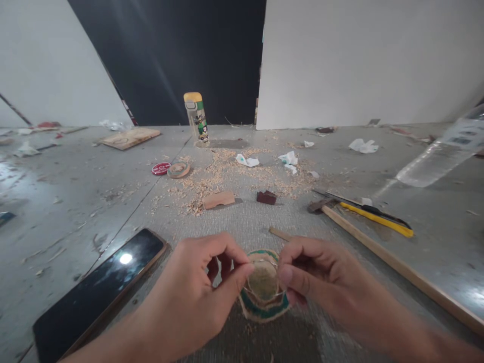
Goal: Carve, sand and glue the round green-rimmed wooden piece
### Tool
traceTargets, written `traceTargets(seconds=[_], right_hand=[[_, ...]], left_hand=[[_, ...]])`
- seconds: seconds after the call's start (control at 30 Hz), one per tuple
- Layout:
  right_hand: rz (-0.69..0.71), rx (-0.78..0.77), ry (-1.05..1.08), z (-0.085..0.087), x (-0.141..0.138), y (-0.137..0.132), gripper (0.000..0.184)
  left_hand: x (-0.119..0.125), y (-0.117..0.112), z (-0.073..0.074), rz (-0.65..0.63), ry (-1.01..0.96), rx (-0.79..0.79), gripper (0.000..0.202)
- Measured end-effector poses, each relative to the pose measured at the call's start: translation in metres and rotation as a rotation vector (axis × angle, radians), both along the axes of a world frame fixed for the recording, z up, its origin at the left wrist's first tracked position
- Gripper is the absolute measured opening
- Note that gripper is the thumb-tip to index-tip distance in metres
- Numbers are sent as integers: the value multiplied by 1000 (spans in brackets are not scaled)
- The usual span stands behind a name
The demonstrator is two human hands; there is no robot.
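A round, shallow wooden piece (pixel 263 310) with a green-painted rim and a hollowed, brownish middle lies on the floor in front of me. Just above its middle is a thin, pale loop (pixel 260 292) that looks like wire or thread. My left hand (pixel 215 277) pinches the left side of this loop between thumb and forefinger. On the opposite side, the thumb and fingers of my right hand (pixel 321 282) are closed on the loop's edge. Whether the loop touches the wooden piece I cannot tell. A narrow wooden stick (pixel 279 233) pokes out beyond my right hand.
A phone (pixel 102 292) lies at left. To the right are a hammer (pixel 393 264), a yellow utility knife (pixel 378 220) and a tilted plastic bottle (pixel 434 156). Ahead sit wood shavings (pixel 212 174), a wood block (pixel 219 199), a dark chunk (pixel 266 197), a tin (pixel 161 168) and an upright drinking bottle (pixel 197 121).
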State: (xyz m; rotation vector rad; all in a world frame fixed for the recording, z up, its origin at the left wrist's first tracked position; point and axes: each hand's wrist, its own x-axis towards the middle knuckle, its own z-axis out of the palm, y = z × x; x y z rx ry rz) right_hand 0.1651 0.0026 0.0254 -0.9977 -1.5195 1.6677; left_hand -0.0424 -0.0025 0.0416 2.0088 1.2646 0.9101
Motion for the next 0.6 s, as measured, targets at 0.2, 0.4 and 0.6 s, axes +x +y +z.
traceTargets(seconds=[0.2, 0.4, 0.6], right_hand=[[9, -6, 12, 11, -2, 2, 35], [37, 17, 18, 9, 0, 4, 36], [17, 159, -115, 4, 6, 7, 29]], left_hand=[[3, 2, 5, -87, -246, -338, 19], [2, 4, 5, -128, -318, -451, 19], [1, 7, 2, -108, -256, -371, 16]])
